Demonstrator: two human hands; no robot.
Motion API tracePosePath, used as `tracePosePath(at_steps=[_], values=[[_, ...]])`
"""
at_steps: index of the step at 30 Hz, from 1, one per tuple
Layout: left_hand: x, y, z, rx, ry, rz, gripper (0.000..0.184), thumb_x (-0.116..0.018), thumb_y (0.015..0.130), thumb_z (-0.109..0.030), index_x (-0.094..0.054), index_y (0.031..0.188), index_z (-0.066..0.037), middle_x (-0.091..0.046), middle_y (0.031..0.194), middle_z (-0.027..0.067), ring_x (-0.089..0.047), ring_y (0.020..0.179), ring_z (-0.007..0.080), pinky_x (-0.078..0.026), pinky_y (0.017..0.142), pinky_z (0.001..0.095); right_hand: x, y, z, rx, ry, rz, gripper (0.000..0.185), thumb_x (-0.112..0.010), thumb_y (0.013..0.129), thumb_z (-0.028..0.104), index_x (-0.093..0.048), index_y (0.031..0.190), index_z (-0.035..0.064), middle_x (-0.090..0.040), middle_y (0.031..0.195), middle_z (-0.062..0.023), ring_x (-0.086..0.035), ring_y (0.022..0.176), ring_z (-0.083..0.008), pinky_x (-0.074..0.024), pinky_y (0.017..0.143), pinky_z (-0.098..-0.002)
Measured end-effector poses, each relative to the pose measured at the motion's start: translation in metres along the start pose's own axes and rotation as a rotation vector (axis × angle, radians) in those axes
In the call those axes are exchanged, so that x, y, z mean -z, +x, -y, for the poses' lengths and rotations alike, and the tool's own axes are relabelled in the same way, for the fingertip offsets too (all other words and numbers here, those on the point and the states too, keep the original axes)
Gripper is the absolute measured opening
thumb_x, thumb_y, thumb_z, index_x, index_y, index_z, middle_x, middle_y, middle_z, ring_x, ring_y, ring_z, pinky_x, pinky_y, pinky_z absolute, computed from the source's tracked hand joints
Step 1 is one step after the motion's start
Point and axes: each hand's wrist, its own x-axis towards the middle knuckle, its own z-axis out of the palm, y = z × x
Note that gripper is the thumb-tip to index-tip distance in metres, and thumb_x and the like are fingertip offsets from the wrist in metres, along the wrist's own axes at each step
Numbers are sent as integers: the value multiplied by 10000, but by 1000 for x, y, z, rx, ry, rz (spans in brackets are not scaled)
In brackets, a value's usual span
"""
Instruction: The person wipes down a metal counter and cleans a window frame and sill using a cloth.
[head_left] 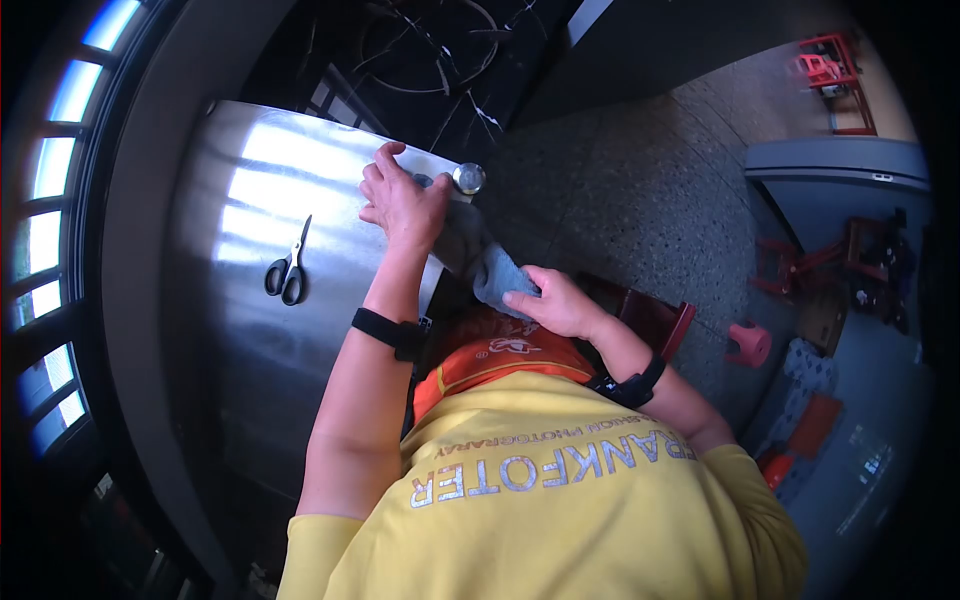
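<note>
Metal table, with grey cloth at its right edge: the right hand pinches the lower end; the left hand, fingers loosely bent, meets the upper, grip unclear. Near its thumb is a round metal piece; scissors lie farther left.

Scissors lie on the tabletop, to the left of the left hand, with a window farther left. A round object is at the tabletop's far right corner, just right of that hand — and the cloth runs nearer and rightward to the right hand. Well off to the right — a stool on the floor.
</note>
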Motion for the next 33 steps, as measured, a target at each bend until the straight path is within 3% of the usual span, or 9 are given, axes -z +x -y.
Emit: tracePosePath(at_steps=[2,6,8,15,17,23,25,26,33], values=[[0,3,-2,-33,5,15,726,-757,666,-236,-382,1280,-138,-421,1234,148,-389,1208,317,-265,1000,484,1,-2,10,-63,-28,37,267,-637,892,225,-608,1013,-11,-660,867,-46,-565,817,-80,-485,758,-295],[-9,0,13,-103,37,-18,698,-755,672,-243,-400,1264,-139,-429,1219,138,-396,1203,311,-266,997,468,2,-2,12,-51,-103,34,259,-634,894,214,-607,1020,-10,-659,866,-41,-559,818,-73,-483,755,-287],[-9,-4,14,-107,40,-20,691,-760,670,-248,-410,1257,-140,-435,1214,127,-402,1197,301,-271,986,454,0,0,6,-27,-57,7,284,-642,870,244,-606,993,-10,-666,811,-111,-625,740,-155,-495,700,-334],[-4,10,5,-69,13,2,640,-778,685,-263,-462,1229,-142,-476,1183,115,-437,1154,278,-293,945,445,1,4,9,-44,-83,18,280,-644,868,247,-604,973,-9,-662,817,-124,-620,750,-157,-493,710,-339],[-1,16,8,-57,5,14,629,-794,676,-249,-488,1219,-162,-490,1178,105,-442,1151,280,-302,941,454,3,1,16,-90,-132,38,256,-628,899,191,-597,1039,-21,-651,887,-38,-551,820,-76,-482,768,-283],[13,29,7,-280,129,68,636,-809,655,-236,-523,1218,-163,-494,1196,93,-431,1157,295,-321,935,465,6,11,9,-141,-146,51,252,-630,897,181,-597,1051,-16,-653,918,-47,-556,837,-85,-479,797,-286],[18,35,9,-504,124,144,511,-797,658,-234,-620,1126,-133,-506,1196,75,-429,1149,290,-335,928,429,6,15,13,-143,-133,56,233,-625,901,173,-597,1041,-11,-649,915,-39,-554,841,-81,-479,797,-284],[13,39,10,-518,55,120,317,-776,669,-215,-710,963,-119,-557,1121,59,-441,1095,275,-349,898,397,6,18,12,-150,-133,60,233,-625,901,173,-597,1041,-11,-649,915,-39,-554,841,-81,-479,797,-284],[12,53,6,-614,50,313,136,-725,715,-194,-733,831,-124,-598,936,36,-453,989,237,-354,851,376,9,32,24,-157,-93,85,208,-623,904,158,-593,1032,-3,-642,908,-22,-547,848,-70,-479,793,-278]])
